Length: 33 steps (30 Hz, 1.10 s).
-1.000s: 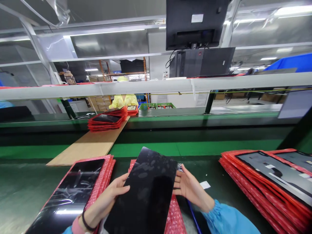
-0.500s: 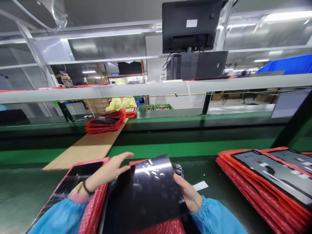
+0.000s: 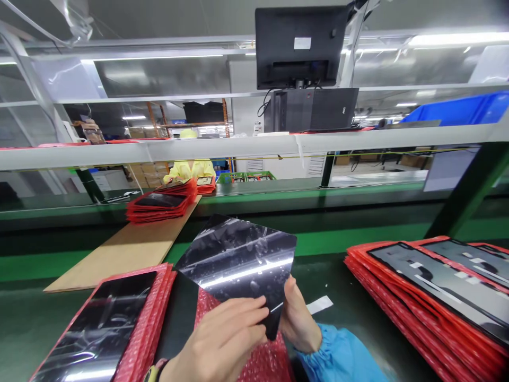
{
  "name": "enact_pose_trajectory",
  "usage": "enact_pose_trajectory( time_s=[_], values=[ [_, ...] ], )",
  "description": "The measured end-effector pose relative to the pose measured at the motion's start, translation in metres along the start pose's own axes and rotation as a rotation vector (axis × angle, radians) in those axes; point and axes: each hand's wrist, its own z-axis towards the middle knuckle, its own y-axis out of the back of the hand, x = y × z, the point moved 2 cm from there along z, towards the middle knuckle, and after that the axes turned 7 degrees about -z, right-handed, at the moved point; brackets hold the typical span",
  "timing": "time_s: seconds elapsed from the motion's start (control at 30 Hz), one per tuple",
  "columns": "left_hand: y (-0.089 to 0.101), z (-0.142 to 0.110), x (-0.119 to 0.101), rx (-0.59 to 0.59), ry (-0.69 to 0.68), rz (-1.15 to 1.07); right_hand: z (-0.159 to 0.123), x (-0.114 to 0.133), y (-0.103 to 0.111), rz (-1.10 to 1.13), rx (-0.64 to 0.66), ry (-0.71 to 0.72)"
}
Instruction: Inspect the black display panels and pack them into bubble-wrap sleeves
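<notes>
A thin, glossy black screen panel (image 3: pixel 242 260) is held up tilted in front of me, with smudges and bright light reflections on its face. My right hand (image 3: pixel 300 321) grips its right edge near the lower corner. Over the panel's lower part lies my left hand (image 3: pixel 226 339), its fingers stretched out side by side, their tips by the glass; whether they press on it I cannot tell. Beneath both hands is red bubble wrap (image 3: pixel 268 363), partly covered by them. At left, another black screen panel (image 3: pixel 99 323) lies on a stack of red bubble-wrap sleeves (image 3: pixel 147 329).
More red sleeves (image 3: pixel 401 318) are piled at right, topped by grey-backed panels (image 3: pixel 445 286). A white strip (image 3: pixel 320 304) lies on the dark bench. A wooden board (image 3: pixel 123 252) bridges toward another red stack (image 3: pixel 159 204). Across stands a person in yellow (image 3: pixel 191 168); a monitor (image 3: pixel 300 48) sits above.
The panel has been raised and turned, its far edge now tipped up. My left hand has moved from the panel's upper left corner down to its lower part. My right hand keeps its grip.
</notes>
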Motion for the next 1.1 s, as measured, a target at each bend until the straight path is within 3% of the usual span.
enact_pose_trajectory(
  time_s=[0.13, 0.23, 0.3, 0.4, 0.53, 0.83, 0.93, 1.1],
  values=[
    [0.014, 0.009, 0.006, -0.337, 0.261, -0.051, -0.008, 0.012, 0.004, -0.016, 0.015, 0.077],
    [0.022, 0.011, 0.023, -0.417, 0.510, -0.118, -0.017, 0.025, 0.006, 0.022, -0.020, 0.132],
    [0.022, 0.010, 0.038, -0.438, 0.665, -0.294, -0.023, 0.033, 0.007, 0.061, -0.058, 0.168],
    [0.018, 0.010, 0.054, -0.577, 0.811, -0.695, -0.030, 0.039, 0.010, 0.093, -0.095, 0.181],
    [0.011, 0.016, 0.059, -0.797, 0.800, -1.064, -0.030, 0.036, 0.012, 0.021, -0.092, 0.113],
    [0.022, 0.010, 0.053, -1.243, 0.694, -1.054, -0.022, 0.031, -0.006, -0.131, -0.015, 0.073],
    [0.029, 0.007, 0.043, -1.298, 0.633, -0.983, -0.026, 0.036, -0.018, -0.245, 0.129, 0.039],
    [0.034, 0.007, 0.039, -1.286, 0.645, -0.965, -0.032, 0.038, -0.026, -0.307, 0.186, -0.022]
  ],
)
